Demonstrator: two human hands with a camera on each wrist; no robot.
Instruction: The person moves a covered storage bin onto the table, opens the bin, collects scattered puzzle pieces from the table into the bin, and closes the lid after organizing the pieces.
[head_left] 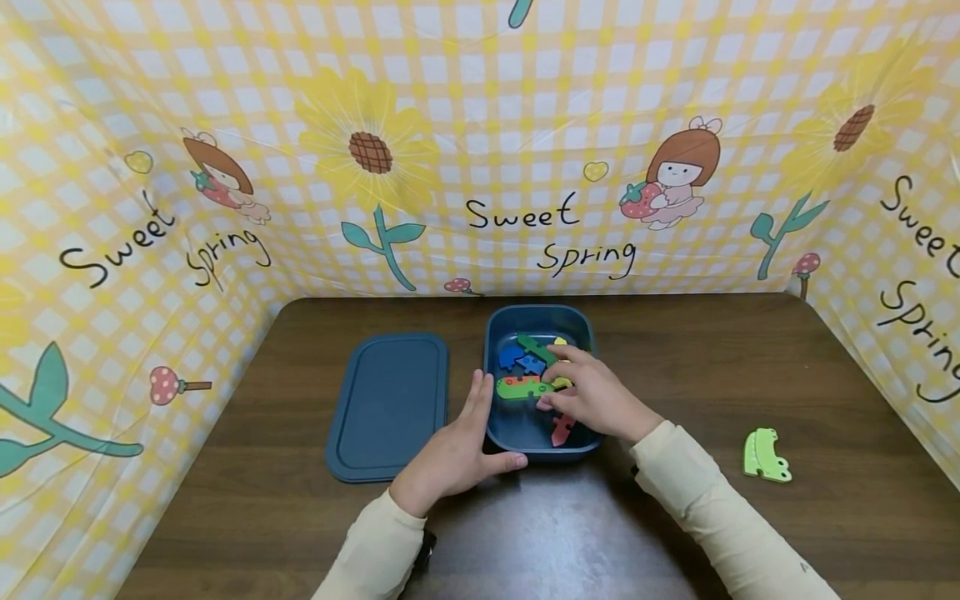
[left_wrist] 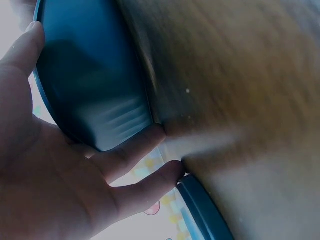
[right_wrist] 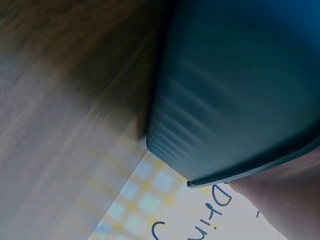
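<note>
A dark blue container (head_left: 497, 333) stands mid-table with several coloured puzzle pieces inside, among them a green one (head_left: 521, 387), a blue one (head_left: 525, 362) and a red one (head_left: 561, 429). My left hand (head_left: 471, 433) lies with straight fingers against the container's left wall and the thumb along its front. The left wrist view shows those fingers (left_wrist: 132, 150) touching the wall (left_wrist: 90, 75). My right hand (head_left: 581, 392) reaches into the container, fingers curled down and pinching a yellow piece (head_left: 562, 382). The right wrist view shows only the container's outer wall (right_wrist: 235, 100).
The container's blue lid (head_left: 390, 404) lies flat just left of it, and its edge (left_wrist: 202, 212) shows in the left wrist view. A light green piece (head_left: 767, 456) lies alone on the brown table (head_left: 750, 358) at the right. Yellow checked cloth walls (head_left: 525, 125) enclose the back and both sides.
</note>
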